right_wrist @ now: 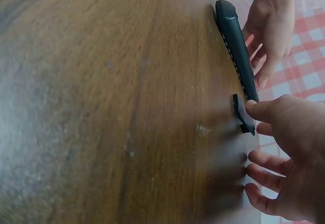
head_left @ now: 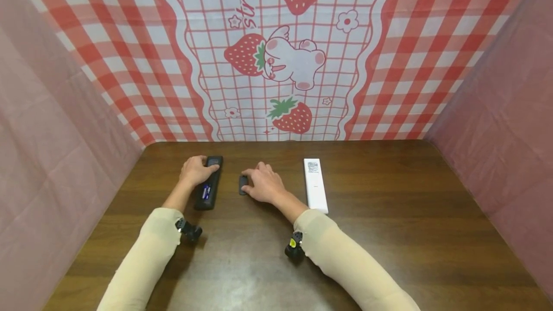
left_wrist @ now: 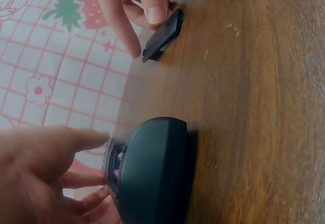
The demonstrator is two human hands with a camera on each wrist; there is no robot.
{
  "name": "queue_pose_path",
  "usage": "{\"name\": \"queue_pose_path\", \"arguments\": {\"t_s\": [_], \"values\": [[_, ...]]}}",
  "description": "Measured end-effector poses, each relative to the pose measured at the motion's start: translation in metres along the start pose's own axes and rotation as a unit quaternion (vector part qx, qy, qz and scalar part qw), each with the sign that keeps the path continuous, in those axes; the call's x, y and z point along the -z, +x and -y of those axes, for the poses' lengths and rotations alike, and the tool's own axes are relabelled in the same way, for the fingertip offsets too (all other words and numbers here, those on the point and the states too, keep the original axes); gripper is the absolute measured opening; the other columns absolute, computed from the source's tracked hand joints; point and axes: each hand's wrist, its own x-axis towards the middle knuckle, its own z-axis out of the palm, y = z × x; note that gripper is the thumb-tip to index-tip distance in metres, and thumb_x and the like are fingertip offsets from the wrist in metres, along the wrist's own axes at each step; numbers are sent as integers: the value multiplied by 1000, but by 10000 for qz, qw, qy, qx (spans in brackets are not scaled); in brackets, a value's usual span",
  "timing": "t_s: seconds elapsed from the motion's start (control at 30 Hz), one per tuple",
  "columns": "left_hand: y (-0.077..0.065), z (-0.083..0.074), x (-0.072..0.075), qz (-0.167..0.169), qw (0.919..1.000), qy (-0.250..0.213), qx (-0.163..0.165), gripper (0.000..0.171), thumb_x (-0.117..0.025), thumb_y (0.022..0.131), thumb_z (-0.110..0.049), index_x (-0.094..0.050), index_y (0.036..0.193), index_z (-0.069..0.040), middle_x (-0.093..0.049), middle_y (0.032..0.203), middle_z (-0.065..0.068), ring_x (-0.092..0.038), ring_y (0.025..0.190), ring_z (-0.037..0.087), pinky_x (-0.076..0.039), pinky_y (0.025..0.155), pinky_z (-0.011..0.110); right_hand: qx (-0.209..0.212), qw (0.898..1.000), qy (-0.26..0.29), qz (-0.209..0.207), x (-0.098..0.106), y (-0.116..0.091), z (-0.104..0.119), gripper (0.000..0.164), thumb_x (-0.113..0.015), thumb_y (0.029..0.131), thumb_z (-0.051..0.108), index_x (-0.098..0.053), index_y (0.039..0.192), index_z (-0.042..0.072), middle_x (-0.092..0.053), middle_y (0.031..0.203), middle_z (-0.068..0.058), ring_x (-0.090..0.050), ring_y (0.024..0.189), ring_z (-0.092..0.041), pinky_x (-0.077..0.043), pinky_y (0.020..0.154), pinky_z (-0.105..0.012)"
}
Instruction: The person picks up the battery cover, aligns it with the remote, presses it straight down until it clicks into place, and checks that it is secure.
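Observation:
A black remote control [head_left: 212, 181] lies back side up on the table, its battery compartment uncovered with blue batteries [head_left: 206, 192] inside. My left hand [head_left: 194, 172] grips its far part, thumb on the near side and fingers along the other. To the right, my right hand [head_left: 264, 184] pinches a small dark battery cover [head_left: 243, 185] between thumb and index finger. In the left wrist view the cover [left_wrist: 163, 35] looks tilted; whether it touches the table is unclear. The other right fingers are spread beside it in the right wrist view.
A white remote control [head_left: 316, 186] lies with its label side up, right of my right hand. The brown wooden table [head_left: 389, 234] meets a strawberry-print checked cloth [head_left: 298, 61] at its back edge. Pink cloth hangs on both sides.

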Motion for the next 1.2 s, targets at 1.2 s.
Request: {"name": "queue_pose_path", "arguments": {"t_s": [1.2], "values": [[-12,-18,13,220,9938,-907,602,80,-91,94,-41,-64,153,7,-74,147,27,-71,132,39,-63,113,50,-516,9984,137,198,16,-11,24,52,-80,106,39,-70,154,22,-64,141,-16,-59,126,-33,-61,102,-55]]}}
